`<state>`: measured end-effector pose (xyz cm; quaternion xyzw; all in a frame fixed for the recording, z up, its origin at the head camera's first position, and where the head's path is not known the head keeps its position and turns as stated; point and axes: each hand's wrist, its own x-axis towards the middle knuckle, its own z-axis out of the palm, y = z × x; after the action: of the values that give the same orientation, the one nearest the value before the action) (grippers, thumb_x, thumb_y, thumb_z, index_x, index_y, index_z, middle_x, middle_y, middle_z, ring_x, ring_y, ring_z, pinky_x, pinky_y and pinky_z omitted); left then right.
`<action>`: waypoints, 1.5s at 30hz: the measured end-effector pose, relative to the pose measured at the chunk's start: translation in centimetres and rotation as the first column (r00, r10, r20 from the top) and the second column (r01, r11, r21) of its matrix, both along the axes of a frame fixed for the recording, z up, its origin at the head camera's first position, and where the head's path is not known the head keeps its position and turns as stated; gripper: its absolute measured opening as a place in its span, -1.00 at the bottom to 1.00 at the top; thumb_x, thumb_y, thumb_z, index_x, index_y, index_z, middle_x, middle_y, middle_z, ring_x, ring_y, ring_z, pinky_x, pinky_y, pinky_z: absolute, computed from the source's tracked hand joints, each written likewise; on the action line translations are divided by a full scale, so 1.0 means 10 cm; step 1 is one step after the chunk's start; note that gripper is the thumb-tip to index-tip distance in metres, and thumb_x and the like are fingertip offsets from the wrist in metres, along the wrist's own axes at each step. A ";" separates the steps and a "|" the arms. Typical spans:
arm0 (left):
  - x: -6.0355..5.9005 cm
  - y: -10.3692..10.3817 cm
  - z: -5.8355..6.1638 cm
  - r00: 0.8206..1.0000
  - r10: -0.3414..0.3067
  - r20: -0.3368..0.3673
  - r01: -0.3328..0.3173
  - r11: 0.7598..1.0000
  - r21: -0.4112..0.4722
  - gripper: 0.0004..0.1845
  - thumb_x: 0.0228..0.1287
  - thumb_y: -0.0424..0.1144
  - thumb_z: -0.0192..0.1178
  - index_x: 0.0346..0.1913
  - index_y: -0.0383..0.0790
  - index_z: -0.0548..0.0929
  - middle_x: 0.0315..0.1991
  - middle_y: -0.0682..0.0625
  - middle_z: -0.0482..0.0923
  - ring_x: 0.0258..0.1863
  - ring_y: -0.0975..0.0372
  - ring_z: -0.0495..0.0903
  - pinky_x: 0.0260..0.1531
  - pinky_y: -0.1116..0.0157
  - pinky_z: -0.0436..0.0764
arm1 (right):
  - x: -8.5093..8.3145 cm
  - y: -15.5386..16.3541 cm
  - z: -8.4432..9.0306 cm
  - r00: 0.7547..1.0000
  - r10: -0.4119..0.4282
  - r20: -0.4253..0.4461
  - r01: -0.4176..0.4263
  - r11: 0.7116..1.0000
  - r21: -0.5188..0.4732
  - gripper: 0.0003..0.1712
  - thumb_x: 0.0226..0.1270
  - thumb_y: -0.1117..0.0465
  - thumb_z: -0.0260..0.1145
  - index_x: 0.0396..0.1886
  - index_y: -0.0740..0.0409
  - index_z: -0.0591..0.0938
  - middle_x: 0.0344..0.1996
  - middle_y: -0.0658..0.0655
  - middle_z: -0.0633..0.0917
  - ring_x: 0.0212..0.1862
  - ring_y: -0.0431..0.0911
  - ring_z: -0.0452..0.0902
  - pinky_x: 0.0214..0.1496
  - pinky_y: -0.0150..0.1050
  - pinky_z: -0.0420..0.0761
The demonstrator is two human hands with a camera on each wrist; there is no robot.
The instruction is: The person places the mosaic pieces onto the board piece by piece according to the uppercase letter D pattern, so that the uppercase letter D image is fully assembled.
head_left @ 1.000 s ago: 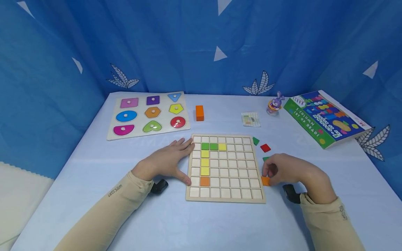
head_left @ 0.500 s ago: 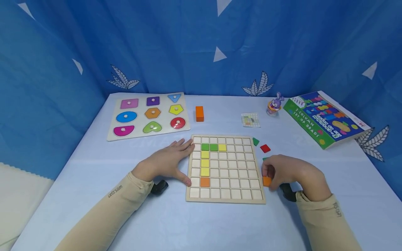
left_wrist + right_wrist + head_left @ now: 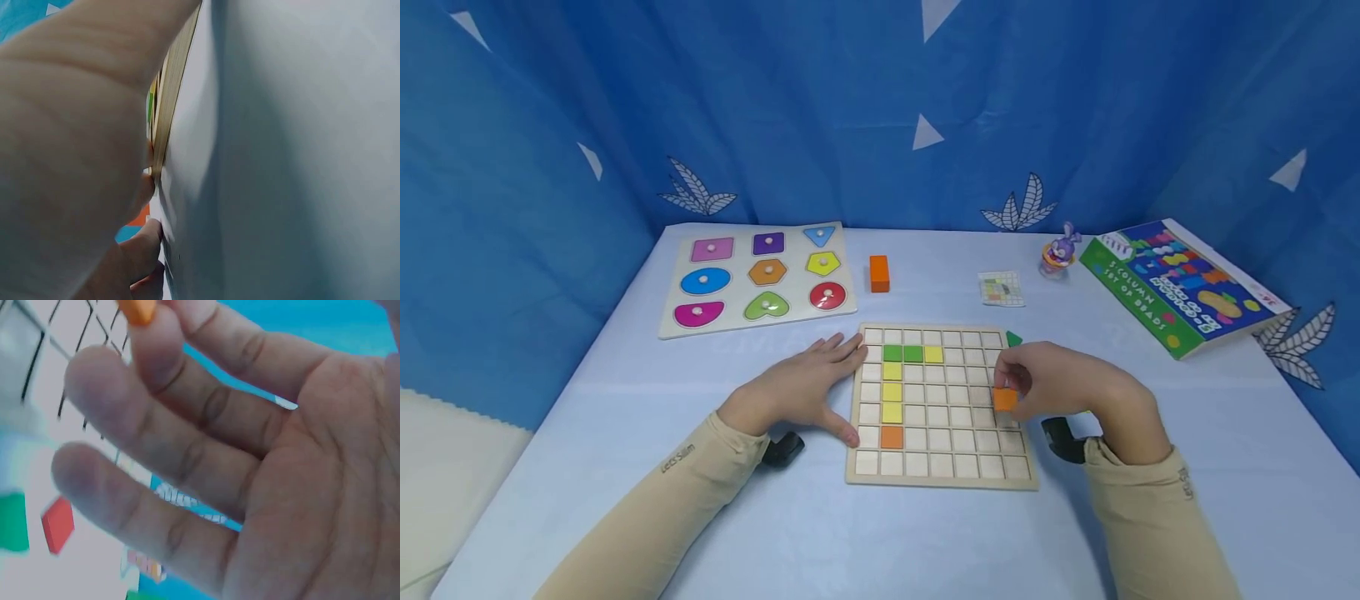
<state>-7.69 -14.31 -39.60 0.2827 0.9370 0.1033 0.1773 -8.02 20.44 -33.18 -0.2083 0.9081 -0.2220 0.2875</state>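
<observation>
A wooden grid board [image 3: 940, 482] lies mid-table. Green and yellow tiles fill part of its second row, and a column of yellow tiles runs down from there to an orange tile [image 3: 892, 437]. My left hand [image 3: 801, 379] rests at the board's left edge with fingers spread, thumb low and fingertips high on the rim. Over the board's right side, my right hand [image 3: 1060, 383] pinches an orange square tile [image 3: 1005, 400] between thumb and fingertips; in the right wrist view that tile [image 3: 137, 309] shows at the top, the other fingers stretched loosely below it.
Right of the board lie loose tiles, a green one [image 3: 1014, 339] and a red one [image 3: 57, 525]. Behind stand a shape puzzle [image 3: 741, 304], an orange block [image 3: 879, 274], a small pattern card [image 3: 1001, 288], a purple rabbit figure [image 3: 1060, 250] and a bead-set box [image 3: 1183, 283].
My right hand has picked up the orange tile beside the board and carried it up and left over the board's right columns. My left hand stays in place.
</observation>
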 end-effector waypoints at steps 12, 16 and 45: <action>0.00 0.00 0.01 1.000 0.010 0.014 -0.010 1.000 -0.005 0.48 -0.38 0.64 0.33 0.61 -0.11 0.05 0.63 0.04 -0.19 0.59 0.05 -0.23 0.52 0.11 -0.15 | 0.23 -0.60 -0.12 0.993 0.098 -0.072 -0.100 0.995 -0.024 -0.67 0.04 0.28 0.63 -0.27 -0.04 0.66 -0.42 -0.03 0.59 -0.29 -0.10 0.47 -0.29 -0.24 0.58; 0.00 0.00 0.01 1.000 0.010 0.011 -0.010 1.000 0.005 0.48 -0.37 0.64 0.33 0.61 -0.13 0.07 0.63 0.02 -0.18 0.59 0.04 -0.22 0.52 0.09 -0.14 | 0.28 -0.76 -0.18 0.978 0.184 -0.100 -0.188 0.981 -0.037 -0.71 0.06 0.27 0.62 -0.27 -0.04 0.68 -0.44 -0.07 0.60 -0.32 -0.14 0.47 -0.29 -0.24 0.55; -0.01 0.01 0.01 1.000 0.018 0.012 -0.018 1.000 -0.008 0.49 -0.39 0.64 0.33 0.61 -0.11 0.06 0.63 0.03 -0.19 0.59 0.04 -0.22 0.52 0.10 -0.13 | 0.32 -0.91 -0.35 0.958 0.224 -0.176 -0.227 0.974 0.003 -0.81 0.16 0.15 0.58 -0.30 -0.05 0.69 -0.50 -0.14 0.56 -0.38 -0.20 0.47 -0.30 -0.30 0.54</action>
<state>-7.79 -14.20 -39.45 0.2730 0.9388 0.1028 0.1832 -4.86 11.33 -36.64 -0.3317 0.8983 -0.1762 0.2281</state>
